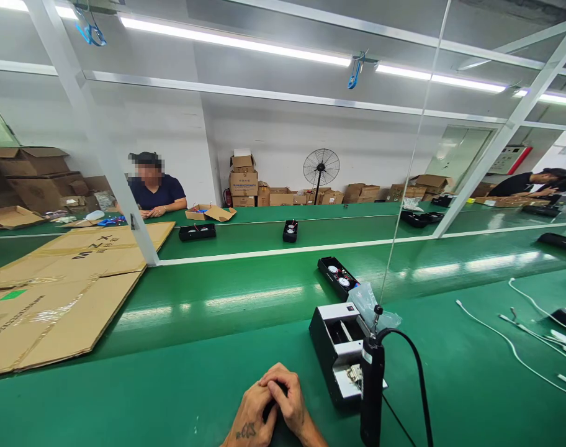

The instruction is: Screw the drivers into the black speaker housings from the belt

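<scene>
My left hand [252, 413], with a dark marking on its back, and my right hand [290, 400] are together at the front edge of the green bench, fingers curled and touching. Something black shows between them, but I cannot make out what it is. Just right of them stands a black and white screw feeder [327, 357] with a small metal mechanism at its front. A black electric screwdriver [372, 391] hangs upright before it from a cord. Behind the feeder lies a black speaker housing [329, 270] with two round white-faced drivers, beside a clear plastic bag [369, 304].
Flattened cardboard [64, 310] covers the left side. White cables [492, 341] lie at right. More black housings [198, 232] sit along the far green surface. A co-worker [155, 189] sits across at left, and another person [529, 183] bends over at far right. White frame posts [94, 136] rise nearby.
</scene>
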### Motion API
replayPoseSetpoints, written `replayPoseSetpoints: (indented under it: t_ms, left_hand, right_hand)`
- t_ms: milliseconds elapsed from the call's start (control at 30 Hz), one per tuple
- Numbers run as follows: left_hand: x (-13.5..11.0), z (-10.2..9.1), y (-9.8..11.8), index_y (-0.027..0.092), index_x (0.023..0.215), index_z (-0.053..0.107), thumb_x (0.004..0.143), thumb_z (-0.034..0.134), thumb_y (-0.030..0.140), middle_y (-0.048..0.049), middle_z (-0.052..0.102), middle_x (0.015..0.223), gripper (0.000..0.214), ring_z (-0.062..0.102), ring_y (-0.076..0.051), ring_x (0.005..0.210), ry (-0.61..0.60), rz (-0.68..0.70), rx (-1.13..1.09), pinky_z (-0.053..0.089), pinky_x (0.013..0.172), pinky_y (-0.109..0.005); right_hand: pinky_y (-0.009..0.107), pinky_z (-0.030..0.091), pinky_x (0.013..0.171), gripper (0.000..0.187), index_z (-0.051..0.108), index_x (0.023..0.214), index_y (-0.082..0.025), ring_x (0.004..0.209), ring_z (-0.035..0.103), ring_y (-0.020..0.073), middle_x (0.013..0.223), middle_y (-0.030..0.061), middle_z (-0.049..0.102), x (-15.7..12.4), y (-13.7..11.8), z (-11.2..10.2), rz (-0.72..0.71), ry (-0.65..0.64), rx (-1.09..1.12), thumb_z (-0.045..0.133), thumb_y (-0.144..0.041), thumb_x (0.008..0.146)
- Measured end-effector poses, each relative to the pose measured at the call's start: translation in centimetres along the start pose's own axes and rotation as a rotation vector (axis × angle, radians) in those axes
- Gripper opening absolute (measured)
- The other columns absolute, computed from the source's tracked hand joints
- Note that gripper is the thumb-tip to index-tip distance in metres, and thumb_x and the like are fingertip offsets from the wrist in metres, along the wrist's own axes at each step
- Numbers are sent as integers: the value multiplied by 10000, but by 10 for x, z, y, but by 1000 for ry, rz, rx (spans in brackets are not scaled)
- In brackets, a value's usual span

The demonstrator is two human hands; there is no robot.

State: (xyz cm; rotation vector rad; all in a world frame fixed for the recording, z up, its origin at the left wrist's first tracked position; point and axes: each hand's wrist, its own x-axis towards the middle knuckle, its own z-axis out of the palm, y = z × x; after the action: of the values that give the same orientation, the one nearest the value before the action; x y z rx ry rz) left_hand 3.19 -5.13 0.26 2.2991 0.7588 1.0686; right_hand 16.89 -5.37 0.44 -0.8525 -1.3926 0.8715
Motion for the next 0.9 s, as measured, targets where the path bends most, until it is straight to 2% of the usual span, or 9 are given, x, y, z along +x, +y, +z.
replayPoseSetpoints:
  t_ms: [200, 533, 700, 900]
  left_hand:
    - [3, -2, 5, 211, 972, 674, 895, 490, 167, -84, 761, 922, 205, 719, -227, 879, -63, 14, -1, 571, 810, -334]
    - [0, 4, 2, 213, 963, 665, 894, 479, 160, -83, 756, 931, 205, 707, -231, 862, -87, -24, 72, 558, 795, -342]
    - [1, 0, 5, 226, 1057, 671, 876, 496, 137, -101, 751, 1049, 267, 709, -234, 949, -125, -29, 80, 555, 838, -340]
    - [3, -2, 9, 231, 1087, 683, 874, 488, 111, -95, 757, 1043, 312, 713, -232, 954, -137, -32, 79, 558, 837, -336]
  right_hand:
    - [371, 506, 773, 400, 788, 846, -223, 822, 659, 246, 785, 89, 759, 0, -1, 1, -32, -57, 25, 528, -503, 966]
    - [352, 482, 722, 367, 718, 734, -194, 759, 622, 231, 711, 83, 691, -2, 0, 1, -39, 36, -31, 558, -451, 942]
    - [336, 468, 681, 400, 653, 668, -193, 710, 592, 214, 667, 65, 633, -1, 0, 2, -37, 104, -58, 537, -450, 951]
    - [318, 456, 657, 378, 624, 673, -196, 676, 581, 197, 679, 46, 605, -1, 1, 1, 20, 122, -81, 551, -461, 932]
